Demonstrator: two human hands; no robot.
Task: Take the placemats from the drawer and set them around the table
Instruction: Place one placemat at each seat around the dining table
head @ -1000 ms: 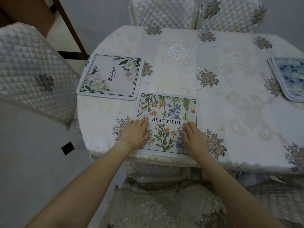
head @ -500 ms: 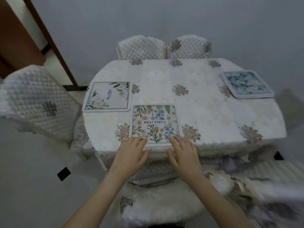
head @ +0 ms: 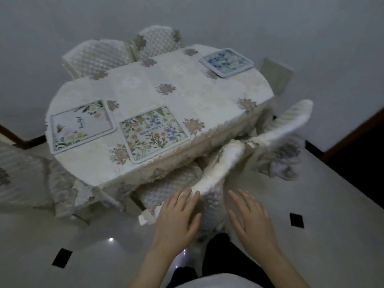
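Note:
Three placemats lie on the oval table (head: 187, 96). A floral "BEAUTIFUL" placemat (head: 152, 134) sits at the near edge. A white placemat with flowers and script (head: 81, 124) lies to its left. A blue floral placemat (head: 226, 62) rests at the far right. My left hand (head: 177, 217) and my right hand (head: 252, 220) hover with fingers spread, well back from the table, above the near chair back (head: 218, 169). Neither hand holds anything. No drawer is in view.
Quilted white chairs ring the table: two at the far side (head: 124, 53), one at the left (head: 18, 171), one at the right (head: 291, 121). Pale floor tiles with black diamonds (head: 296, 220) surround me. A dark doorway (head: 357, 154) is at the right.
Both hands have come off the "BEAUTIFUL" placemat and drawn back from the table. My view has pulled away and swung to the right, so the whole table shows.

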